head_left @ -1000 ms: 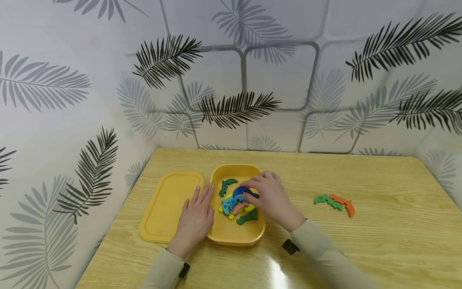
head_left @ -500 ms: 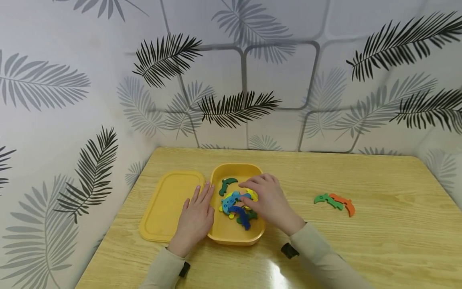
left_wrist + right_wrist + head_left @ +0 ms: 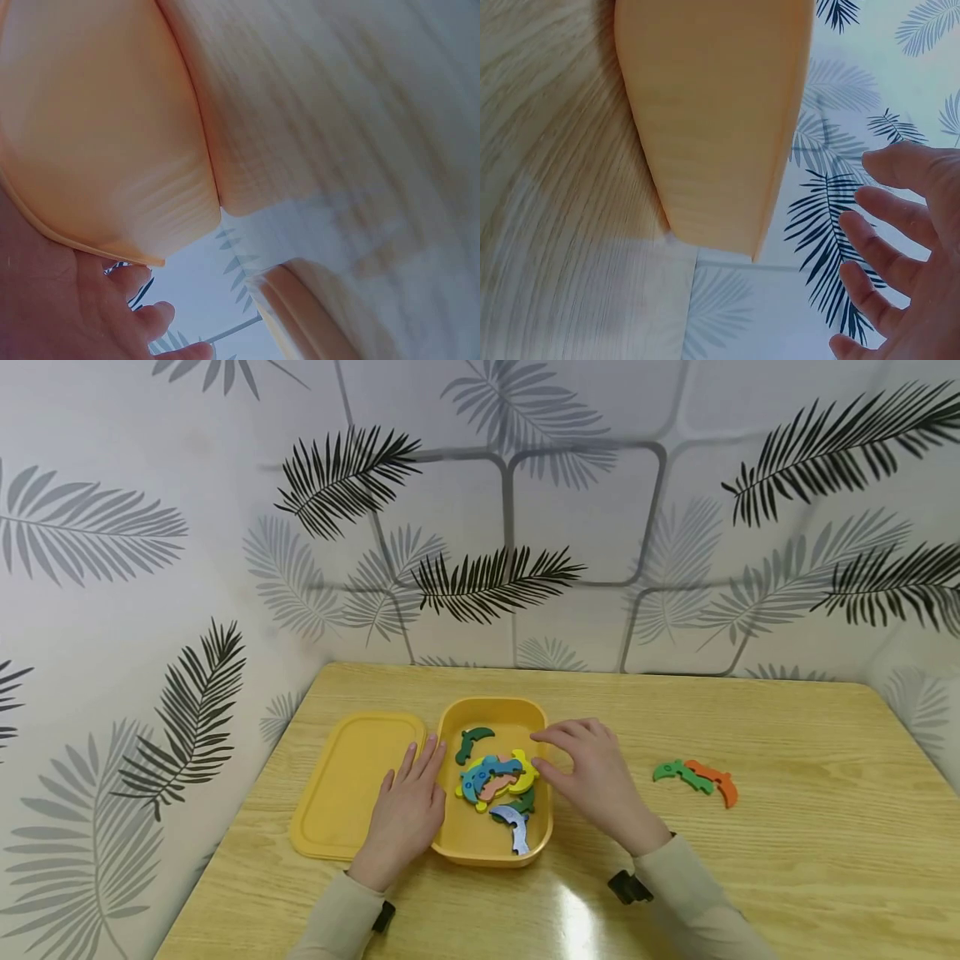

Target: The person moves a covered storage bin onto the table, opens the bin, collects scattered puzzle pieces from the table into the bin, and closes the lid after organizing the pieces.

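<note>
My left hand (image 3: 406, 811) lies with fingers straight along the left rim of a yellow plastic box (image 3: 468, 843). My right hand (image 3: 600, 777) is raised over the box's right edge, thumb and fingers apart and holding nothing. Inside the box, flat animal-like puzzle pieces overlap: a blue piece (image 3: 474, 783), a pink one (image 3: 495, 787) and a yellow one (image 3: 526, 772). A dark green piece (image 3: 472, 743) lies near the far end. Another dark green piece (image 3: 524, 803) is partly under a dark blue piece (image 3: 516, 828), which looks silvery from glare.
The box's yellow lid (image 3: 348, 793) lies flat left of the box, partly behind my left hand. A light green piece (image 3: 682, 776) and an orange piece (image 3: 718, 782) touch on the table (image 3: 825, 827) at right. A patterned wall (image 3: 585, 635) stands behind.
The dark blue piece has moved from the pile to the near right part of the box and been let go. My right hand has drawn back to the right; the left has stayed still.
</note>
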Available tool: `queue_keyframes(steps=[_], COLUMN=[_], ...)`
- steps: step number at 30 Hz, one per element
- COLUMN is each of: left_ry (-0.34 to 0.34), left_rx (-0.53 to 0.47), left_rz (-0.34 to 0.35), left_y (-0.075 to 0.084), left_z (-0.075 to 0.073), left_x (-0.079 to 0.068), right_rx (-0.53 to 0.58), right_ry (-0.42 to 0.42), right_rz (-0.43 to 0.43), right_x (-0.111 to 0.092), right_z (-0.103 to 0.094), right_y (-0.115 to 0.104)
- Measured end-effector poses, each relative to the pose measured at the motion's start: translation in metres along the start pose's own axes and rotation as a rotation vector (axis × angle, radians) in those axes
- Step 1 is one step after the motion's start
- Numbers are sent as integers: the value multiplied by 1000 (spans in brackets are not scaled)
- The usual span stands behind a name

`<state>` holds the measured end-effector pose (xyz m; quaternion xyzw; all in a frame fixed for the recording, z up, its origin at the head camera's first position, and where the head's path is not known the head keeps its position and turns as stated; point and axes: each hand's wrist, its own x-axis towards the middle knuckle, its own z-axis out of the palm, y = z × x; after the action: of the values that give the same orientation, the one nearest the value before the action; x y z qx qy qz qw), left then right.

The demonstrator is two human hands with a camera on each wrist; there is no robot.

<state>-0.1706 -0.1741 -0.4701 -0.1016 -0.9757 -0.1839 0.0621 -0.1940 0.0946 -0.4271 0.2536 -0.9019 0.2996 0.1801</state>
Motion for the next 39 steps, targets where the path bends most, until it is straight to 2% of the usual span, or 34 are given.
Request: queue_keyframes(steps=[16,22,39], left_ry=[1,-1,-5], left_rx=[-9,-5,-3], left_rz=[1,-3,-9], left_y=[1,1,2], left_z=[-2,-1,-2], left_x=[-1,-1,0], right_rx=[-2,-33,-101], right_ry=[61,102,128], right_rz=[39,43,100], right_x=[-13,-21,-41], right_z=[-20,-30,-61], right_y=[19,31,58])
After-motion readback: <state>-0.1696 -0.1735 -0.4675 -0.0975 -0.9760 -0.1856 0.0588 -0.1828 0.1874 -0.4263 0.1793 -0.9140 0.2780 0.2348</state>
